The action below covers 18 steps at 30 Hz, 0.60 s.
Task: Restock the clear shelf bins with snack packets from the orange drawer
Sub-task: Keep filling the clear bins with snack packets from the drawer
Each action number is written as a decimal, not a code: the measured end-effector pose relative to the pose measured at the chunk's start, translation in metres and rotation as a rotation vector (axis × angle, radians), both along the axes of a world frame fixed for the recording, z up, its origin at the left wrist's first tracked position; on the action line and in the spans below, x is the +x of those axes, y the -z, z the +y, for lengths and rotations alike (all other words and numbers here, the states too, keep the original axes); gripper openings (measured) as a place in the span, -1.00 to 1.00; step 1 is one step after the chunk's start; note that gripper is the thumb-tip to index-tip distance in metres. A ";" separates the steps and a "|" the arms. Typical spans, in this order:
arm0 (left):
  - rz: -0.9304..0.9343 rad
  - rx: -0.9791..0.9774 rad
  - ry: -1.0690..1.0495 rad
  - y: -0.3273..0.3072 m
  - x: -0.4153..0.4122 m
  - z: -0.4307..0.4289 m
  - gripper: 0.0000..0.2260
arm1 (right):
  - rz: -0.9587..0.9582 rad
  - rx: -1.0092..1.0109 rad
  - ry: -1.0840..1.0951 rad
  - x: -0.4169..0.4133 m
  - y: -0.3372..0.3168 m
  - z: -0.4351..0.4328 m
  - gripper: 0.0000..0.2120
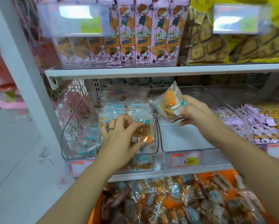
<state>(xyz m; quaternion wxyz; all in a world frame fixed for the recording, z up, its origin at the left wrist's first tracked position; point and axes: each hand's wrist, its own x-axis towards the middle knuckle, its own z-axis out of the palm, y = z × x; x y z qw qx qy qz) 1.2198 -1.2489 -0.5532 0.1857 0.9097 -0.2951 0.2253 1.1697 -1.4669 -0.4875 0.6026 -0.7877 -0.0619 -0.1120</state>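
Note:
My left hand [119,135] presses a clear snack packet with an orange swirl [145,138] onto the pile inside the left clear bin [66,143], which is nearly full of similar packets. My right hand [195,110] holds another orange-swirl packet [169,104] in the air above the middle clear bin [184,139], whose floor shows bare. Below the shelf, the orange drawer [224,172] is pulled out and heaped with several mixed snack packets [176,201].
A clear bin at the right [264,126] holds purple and yellow packets. The upper shelf [151,70] carries pink snack boxes [135,38] and yellow cracker bags [232,46]. Price tags [184,160] hang on the shelf edge. A white upright post [22,62] stands left.

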 end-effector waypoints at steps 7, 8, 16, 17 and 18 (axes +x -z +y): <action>0.622 -0.584 0.241 -0.040 -0.025 0.042 -0.39 | 0.117 -0.042 -0.126 -0.005 -0.016 0.054 -0.85; 0.704 -0.653 0.292 -0.045 -0.029 0.048 -0.41 | 0.132 -0.051 -0.138 -0.004 -0.016 0.064 -0.85; 0.490 -0.862 0.113 -0.049 -0.023 0.085 -0.68 | 0.071 -0.184 -0.116 0.013 -0.014 0.114 -0.81; 0.432 -0.794 0.089 -0.050 -0.021 0.090 -0.65 | 0.027 -0.245 -0.086 0.014 -0.015 0.114 -0.69; 0.368 -0.702 0.075 -0.054 -0.021 0.093 -0.62 | -0.028 -0.314 -0.070 0.016 -0.015 0.113 -0.57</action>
